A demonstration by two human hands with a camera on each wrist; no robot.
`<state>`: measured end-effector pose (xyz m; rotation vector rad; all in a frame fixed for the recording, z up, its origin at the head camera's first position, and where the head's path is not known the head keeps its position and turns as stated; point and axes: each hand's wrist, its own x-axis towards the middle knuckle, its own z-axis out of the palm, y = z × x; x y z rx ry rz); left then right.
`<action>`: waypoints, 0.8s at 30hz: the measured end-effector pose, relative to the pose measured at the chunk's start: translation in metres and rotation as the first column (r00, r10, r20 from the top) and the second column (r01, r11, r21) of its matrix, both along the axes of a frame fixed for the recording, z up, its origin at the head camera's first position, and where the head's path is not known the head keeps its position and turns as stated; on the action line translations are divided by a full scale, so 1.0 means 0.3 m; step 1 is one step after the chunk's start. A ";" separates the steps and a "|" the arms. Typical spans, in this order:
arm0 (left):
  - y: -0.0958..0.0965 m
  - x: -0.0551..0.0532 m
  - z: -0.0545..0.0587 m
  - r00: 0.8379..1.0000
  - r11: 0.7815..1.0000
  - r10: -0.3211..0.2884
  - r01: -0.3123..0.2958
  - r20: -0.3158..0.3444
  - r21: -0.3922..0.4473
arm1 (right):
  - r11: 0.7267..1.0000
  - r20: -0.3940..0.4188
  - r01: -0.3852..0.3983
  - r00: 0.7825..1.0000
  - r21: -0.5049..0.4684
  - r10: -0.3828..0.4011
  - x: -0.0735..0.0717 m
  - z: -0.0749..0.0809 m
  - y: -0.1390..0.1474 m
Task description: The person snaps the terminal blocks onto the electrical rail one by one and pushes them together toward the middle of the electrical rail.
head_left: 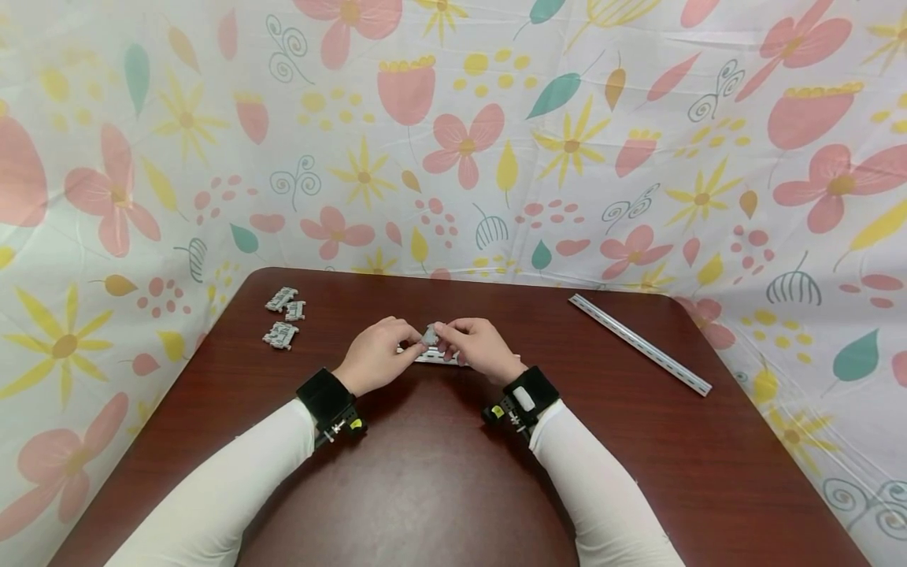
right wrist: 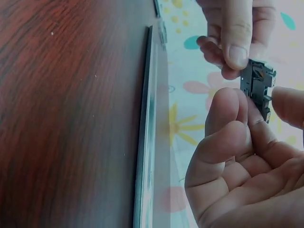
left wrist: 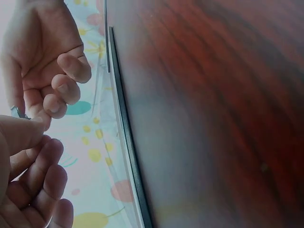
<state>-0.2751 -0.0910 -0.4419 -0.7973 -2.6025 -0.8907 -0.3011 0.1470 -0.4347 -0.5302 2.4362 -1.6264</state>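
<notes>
Between both hands is a small grey terminal block [head_left: 430, 335], held up above a slotted metal DIN rail [head_left: 438, 357] that lies crosswise on the table. My left hand [head_left: 379, 354] pinches one end of the block between thumb and forefinger. From the other side, my right hand [head_left: 485, 350] holds it between thumb and fingers. In the right wrist view the block's [right wrist: 257, 88] dark, slotted side shows. Mostly covered by fingers, only a sliver of the block [left wrist: 18, 113] appears in the left wrist view. Hands hide the rail's ends in the head view.
Several grey terminal blocks [head_left: 281, 335] lie in a loose group at the table's back left. A second, longer DIN rail [head_left: 638, 343] lies slanted on the right. Behind the dark wooden table [head_left: 708, 472] hangs a flower-patterned cloth [head_left: 524, 157].
</notes>
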 end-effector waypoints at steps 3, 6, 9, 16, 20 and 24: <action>0.001 0.001 -0.001 1.000 1.000 -0.007 0.007 -0.016 -0.009 | 1.000 0.007 0.003 1.000 0.001 -0.003 0.004 0.000 -0.004; 0.002 0.003 -0.001 0.999 1.000 -0.018 0.017 -0.032 -0.019 | 1.000 0.010 0.002 1.000 0.005 -0.002 0.009 0.004 -0.006; 0.002 0.001 -0.003 0.999 0.999 -0.030 0.028 -0.044 -0.036 | 1.000 0.016 0.006 1.000 0.002 -0.006 0.012 0.003 -0.007; 0.001 -0.005 -0.007 0.999 0.998 -0.037 0.035 -0.038 -0.051 | 1.000 0.010 0.014 1.000 -0.005 -0.014 0.012 -0.006 -0.013; 0.000 -0.009 -0.007 1.000 0.997 -0.028 0.028 -0.004 -0.071 | 0.999 -0.006 0.030 1.000 0.018 -0.030 0.010 -0.010 -0.015; -0.011 -0.017 -0.009 0.999 0.994 -0.015 0.020 0.045 -0.103 | 0.997 -0.029 0.053 0.998 0.059 -0.051 0.009 -0.012 -0.017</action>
